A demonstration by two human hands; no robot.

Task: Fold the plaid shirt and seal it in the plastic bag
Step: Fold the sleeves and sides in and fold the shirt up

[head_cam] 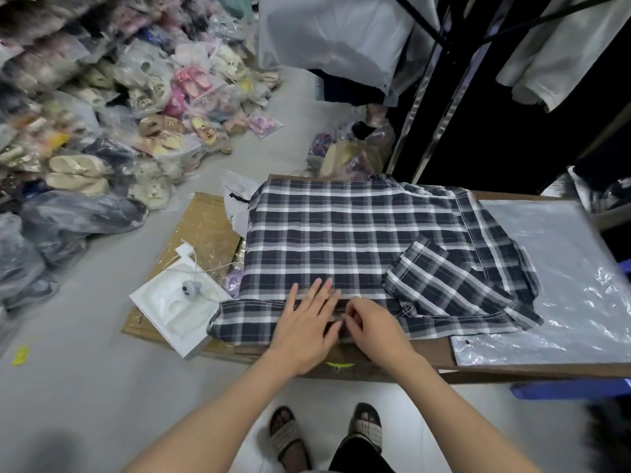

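A black-and-white plaid shirt (341,233) lies spread on a brown cardboard surface (440,356), one sleeve folded across its right side. A clear plastic bag (563,288) lies flat to the right, partly under the shirt's edge. My left hand (307,329) rests flat on the shirt's near hem, fingers spread. Beside it, my right hand (372,326) has its fingers curled, pinching the fabric at the near edge.
A white moulded tray (170,312) with a small grey object and cord sits on flat cardboard (205,220) at the left. Bagged slippers (102,124) are piled on the floor far left. A dark rack (478,97) with hanging garments stands behind. My feet in sandals are below.
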